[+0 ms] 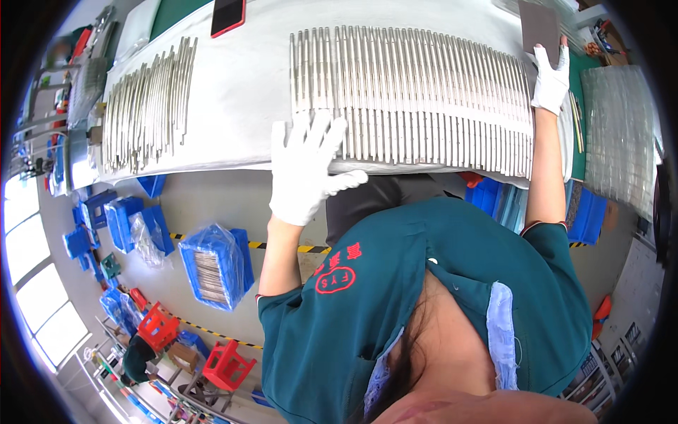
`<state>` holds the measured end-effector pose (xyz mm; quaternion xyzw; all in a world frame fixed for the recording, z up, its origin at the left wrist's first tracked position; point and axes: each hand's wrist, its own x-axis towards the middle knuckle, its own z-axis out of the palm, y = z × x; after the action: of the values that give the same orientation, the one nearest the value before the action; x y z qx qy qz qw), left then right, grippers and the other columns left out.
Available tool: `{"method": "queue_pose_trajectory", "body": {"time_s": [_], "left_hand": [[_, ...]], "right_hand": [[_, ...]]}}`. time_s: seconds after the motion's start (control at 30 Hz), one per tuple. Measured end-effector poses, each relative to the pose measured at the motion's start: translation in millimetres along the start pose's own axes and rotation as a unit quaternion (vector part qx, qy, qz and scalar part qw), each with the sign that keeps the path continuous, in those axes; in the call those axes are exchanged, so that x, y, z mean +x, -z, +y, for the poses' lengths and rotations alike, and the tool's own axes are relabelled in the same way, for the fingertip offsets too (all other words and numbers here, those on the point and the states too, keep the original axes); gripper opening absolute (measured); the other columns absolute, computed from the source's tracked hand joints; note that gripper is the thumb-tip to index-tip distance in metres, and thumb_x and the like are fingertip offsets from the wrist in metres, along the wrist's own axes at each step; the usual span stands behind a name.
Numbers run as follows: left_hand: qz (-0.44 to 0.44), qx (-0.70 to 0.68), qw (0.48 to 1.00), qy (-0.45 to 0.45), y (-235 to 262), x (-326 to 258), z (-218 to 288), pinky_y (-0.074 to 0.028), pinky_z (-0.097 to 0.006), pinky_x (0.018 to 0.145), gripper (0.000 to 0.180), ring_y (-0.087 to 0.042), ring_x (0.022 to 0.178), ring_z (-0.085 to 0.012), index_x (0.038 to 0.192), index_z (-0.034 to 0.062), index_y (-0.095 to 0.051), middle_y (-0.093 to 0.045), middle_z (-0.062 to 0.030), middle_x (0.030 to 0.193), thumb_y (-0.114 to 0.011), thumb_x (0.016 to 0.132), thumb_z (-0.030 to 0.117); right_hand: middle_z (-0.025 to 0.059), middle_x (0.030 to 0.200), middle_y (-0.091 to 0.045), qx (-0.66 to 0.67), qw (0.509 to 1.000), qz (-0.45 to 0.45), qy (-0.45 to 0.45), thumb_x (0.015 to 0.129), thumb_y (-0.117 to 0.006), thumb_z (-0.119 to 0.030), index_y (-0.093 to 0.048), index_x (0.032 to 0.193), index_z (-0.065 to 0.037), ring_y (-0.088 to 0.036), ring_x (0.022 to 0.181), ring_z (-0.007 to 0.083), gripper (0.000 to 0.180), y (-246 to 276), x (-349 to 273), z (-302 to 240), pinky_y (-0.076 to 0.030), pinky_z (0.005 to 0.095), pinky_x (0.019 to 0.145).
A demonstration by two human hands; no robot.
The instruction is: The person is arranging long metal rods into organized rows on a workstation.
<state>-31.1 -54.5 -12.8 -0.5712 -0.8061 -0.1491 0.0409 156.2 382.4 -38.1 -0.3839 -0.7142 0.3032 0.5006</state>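
Observation:
A long row of thin silvery metal rods (pixel 431 92) lies side by side on the white-covered table (pixel 244 106). My left hand (pixel 304 166), in a white glove, is spread open at the row's left end. Its fingertips reach over the near ends of the leftmost rods; whether it presses on them I cannot tell. Past the row's right end, my right hand (pixel 551 83) is gloved too, with bare fingertips showing. It grips the near edge of a flat dark brown rectangular piece (pixel 539 27), sheet or pad.
A looser bunch of rods (pixel 148 106) lies at the table's left. A red-edged phone (pixel 228 17) rests at the far edge. Clear plastic trays (pixel 618 134) are stacked at the right. Blue bins (pixel 244 258) stand on the floor; farther back are red stools (pixel 228 365) and another person (pixel 136 358).

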Motion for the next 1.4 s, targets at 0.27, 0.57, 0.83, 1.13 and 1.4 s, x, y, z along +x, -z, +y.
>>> {"method": "queue_pose_trajectory", "body": {"time_s": [0.27,0.57,0.83,1.13,1.4], "left_hand": [[-0.005,0.117,0.99,0.081,11.9,-18.3,-21.9,-0.03,-0.061,0.111,0.088,-0.051,0.128,-0.0419,0.141,0.0083,-0.057,-0.055,-0.0214,0.141,-0.067,0.078,0.069],[-0.03,-0.039,0.998,-0.047,-10.6,29.0,42.4,-0.025,-0.065,0.112,0.091,-0.045,0.131,-0.044,0.141,0.0096,-0.057,-0.052,-0.0225,0.142,-0.064,0.075,0.073],[-0.03,-0.026,0.998,-0.049,-8.0,21.3,30.2,-0.025,-0.066,0.111,0.09,-0.046,0.131,-0.0421,0.142,0.0123,-0.056,-0.052,-0.0205,0.143,-0.065,0.075,0.071],[-0.012,0.025,0.999,0.021,1.1,1.3,4.8,-0.026,-0.059,0.116,0.092,-0.053,0.129,-0.0428,0.143,0.0082,-0.055,-0.054,-0.0226,0.145,-0.072,0.074,0.068],[-0.051,-0.032,0.998,-0.028,-5.0,24.3,28.3,-0.024,-0.064,0.113,0.091,-0.049,0.13,-0.0398,0.139,0.0055,-0.057,-0.055,-0.0188,0.142,-0.063,0.077,0.072]], "right_hand": [[0.0133,0.133,-0.064,-0.011,1.0,-0.002,0.008,0.089,-0.078,-0.027,-0.049,0.151,-0.014,-0.062,0.111,0.0167,0.07,5.5,4.1,17.8,-0.048,0.0279,0.098],[0.0115,0.13,-0.065,0.085,0.996,-0.018,-0.012,0.091,-0.077,-0.024,-0.046,0.153,-0.012,-0.064,0.109,0.014,0.07,1.1,1.4,14.4,-0.052,0.0274,0.093],[0.0113,0.13,-0.065,0.029,0.999,-0.015,0.0,0.091,-0.076,-0.023,-0.046,0.153,-0.012,-0.064,0.109,0.0141,0.069,6.7,2.9,14.2,-0.053,0.0271,0.092],[0.0119,0.129,-0.066,0.098,0.995,-0.031,0.0,0.09,-0.078,-0.024,-0.047,0.152,-0.012,-0.064,0.109,0.0141,0.07,6.3,3.7,21.1,-0.051,0.0268,0.094],[0.0121,0.127,-0.067,0.014,1.0,-0.007,0.001,0.09,-0.077,-0.026,-0.048,0.151,-0.013,-0.065,0.106,0.0136,0.069,4.4,3.1,15.2,-0.052,0.0272,0.092]]}}
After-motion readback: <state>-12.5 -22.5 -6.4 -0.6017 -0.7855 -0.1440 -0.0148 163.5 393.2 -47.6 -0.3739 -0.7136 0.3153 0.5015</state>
